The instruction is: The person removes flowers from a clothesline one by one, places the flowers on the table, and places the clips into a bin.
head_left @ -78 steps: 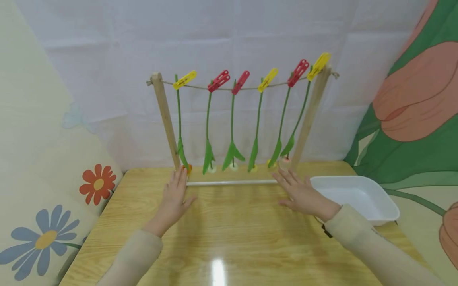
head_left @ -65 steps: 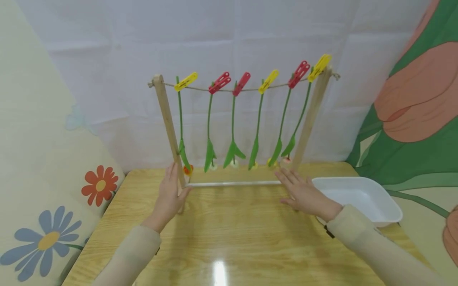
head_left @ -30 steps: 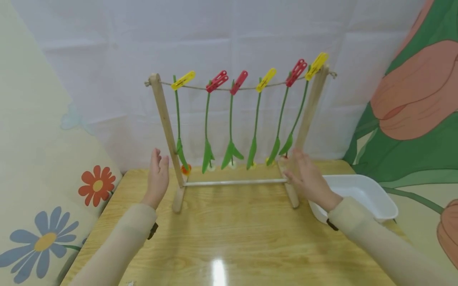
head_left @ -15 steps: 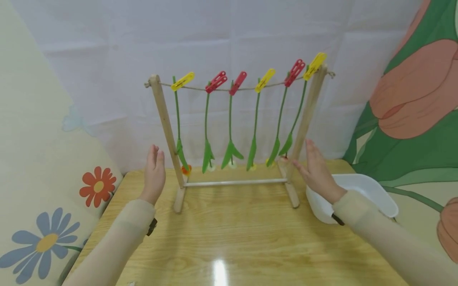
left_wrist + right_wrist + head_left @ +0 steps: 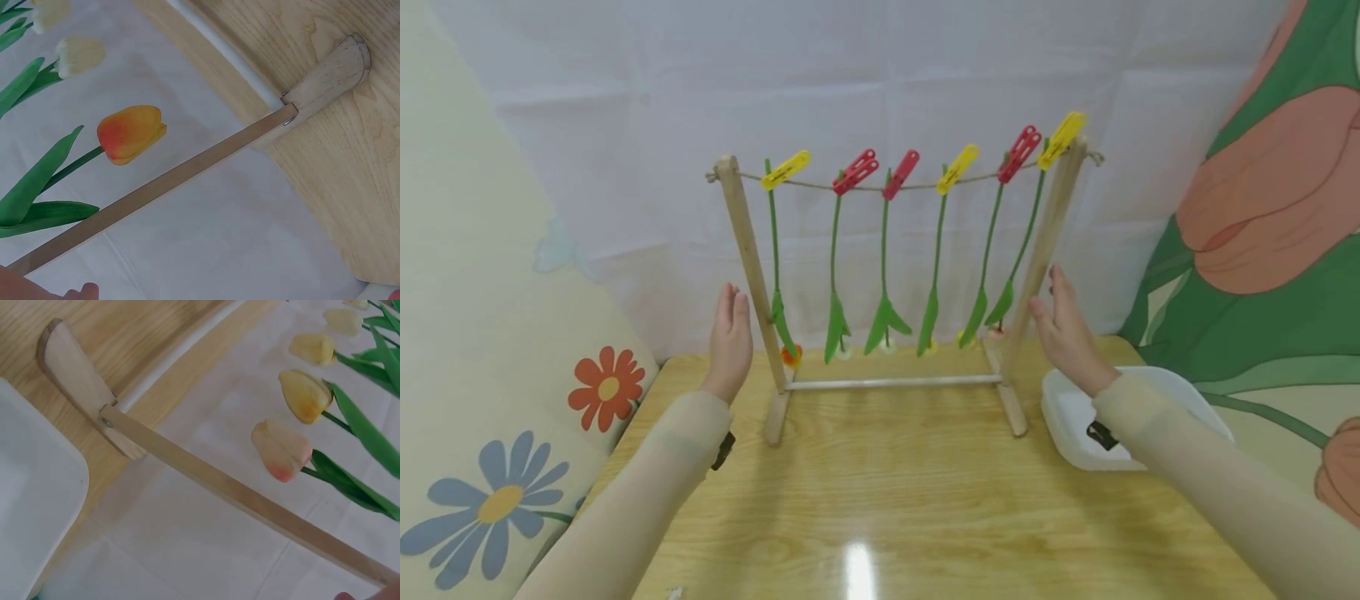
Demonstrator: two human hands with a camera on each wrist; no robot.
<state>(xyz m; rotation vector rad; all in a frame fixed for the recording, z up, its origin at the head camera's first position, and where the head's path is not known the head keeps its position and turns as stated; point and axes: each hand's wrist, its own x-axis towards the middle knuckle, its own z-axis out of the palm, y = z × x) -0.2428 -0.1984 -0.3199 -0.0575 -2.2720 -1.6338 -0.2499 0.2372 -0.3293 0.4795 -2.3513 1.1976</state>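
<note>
Wooden rack [image 5: 895,383] is standing centre frame on worktop [image 5: 880,483], tulips [image 5: 130,134] hanging upside down from clips [image 5: 958,169]. Left hand [image 5: 731,346], centre-left, and right hand [image 5: 1070,337], centre-right, are flanking it, fingers straight, pinching nothing. Sideways bump could be tipping rack, shaking tulips loose.

One wooden stand [image 5: 747,242], from my head and both wrists.
My head camera looks forward and down from farther back; my wrist cameras look slantwise and close, at the left post [image 5: 156,189] and the right post [image 5: 247,501]. Head and left wrist share the orange tulip [image 5: 130,134]; head and right wrist, the white tub [image 5: 34,481].
</note>
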